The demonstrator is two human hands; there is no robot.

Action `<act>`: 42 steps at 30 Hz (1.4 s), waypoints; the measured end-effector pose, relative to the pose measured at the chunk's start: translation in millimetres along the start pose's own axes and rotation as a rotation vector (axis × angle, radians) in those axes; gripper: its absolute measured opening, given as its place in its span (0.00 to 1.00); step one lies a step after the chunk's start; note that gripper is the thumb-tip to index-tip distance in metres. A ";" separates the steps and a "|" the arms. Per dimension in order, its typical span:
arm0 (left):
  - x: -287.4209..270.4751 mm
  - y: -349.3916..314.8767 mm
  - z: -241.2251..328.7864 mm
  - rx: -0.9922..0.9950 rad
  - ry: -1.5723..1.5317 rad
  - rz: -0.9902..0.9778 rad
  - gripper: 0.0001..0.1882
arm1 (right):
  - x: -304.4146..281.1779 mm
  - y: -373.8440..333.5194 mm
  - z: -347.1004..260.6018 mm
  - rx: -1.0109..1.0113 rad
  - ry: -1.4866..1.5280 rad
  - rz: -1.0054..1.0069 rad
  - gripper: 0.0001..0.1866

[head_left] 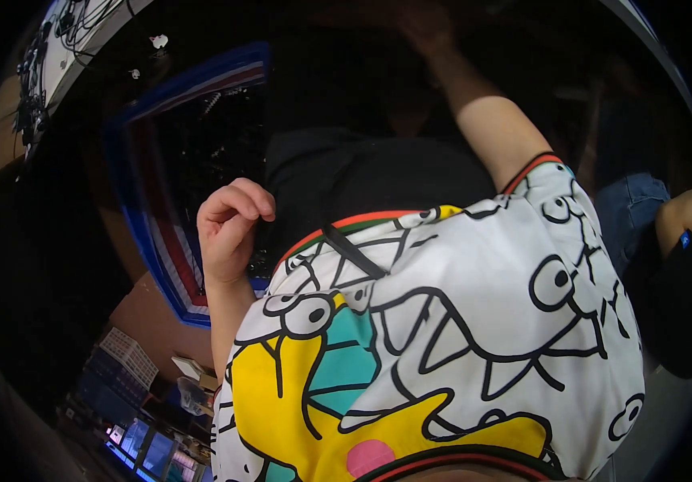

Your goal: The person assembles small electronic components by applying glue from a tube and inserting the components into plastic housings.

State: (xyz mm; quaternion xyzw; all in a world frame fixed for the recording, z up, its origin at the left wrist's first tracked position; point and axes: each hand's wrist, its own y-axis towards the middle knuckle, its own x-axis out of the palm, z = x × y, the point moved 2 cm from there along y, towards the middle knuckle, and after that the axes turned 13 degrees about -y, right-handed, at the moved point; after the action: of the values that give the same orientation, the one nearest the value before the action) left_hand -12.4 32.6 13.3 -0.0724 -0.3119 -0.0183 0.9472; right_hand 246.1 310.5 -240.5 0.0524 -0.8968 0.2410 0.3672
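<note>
My left hand [233, 225] is raised in front of the left side of my body. Its fingers are curled in, and nothing shows between or beyond them. Just behind it is an open bag [141, 193] with blue, red and white striped edges; shiny black material [209, 145] fills its inside. I cannot tell whether the hand touches the bag. My right arm stretches far forward into the dark, and my right hand [426, 28] is dim and smeared at the top, its fingers unclear. Whatever lies under it is lost in shadow.
Tangled black cables [36, 100] hang by a pale surface at the upper left. Another person's bent arm [679, 221] and blue jeans [639, 209] are close on my right. At the lower left are a pale gridded rack [129, 357] and lit screens [141, 446].
</note>
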 end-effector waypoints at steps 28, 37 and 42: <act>-29.1 80.0 130.1 0.378 0.526 0.400 0.08 | 21.0 -48.8 -24.0 0.196 0.246 -0.239 0.18; -84.8 282.7 253.6 0.785 1.814 0.452 0.14 | 25.4 -88.4 -58.5 0.163 0.161 -0.394 0.20; -158.1 372.4 264.0 0.083 2.079 0.500 0.22 | 15.6 -80.2 -60.0 0.176 0.071 -0.318 0.23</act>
State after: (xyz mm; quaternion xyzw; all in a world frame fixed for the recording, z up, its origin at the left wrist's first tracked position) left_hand -265.2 438.4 82.6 -0.0509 0.6717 0.1342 0.7268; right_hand 294.6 269.6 -161.4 0.2168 -0.8391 0.2590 0.4263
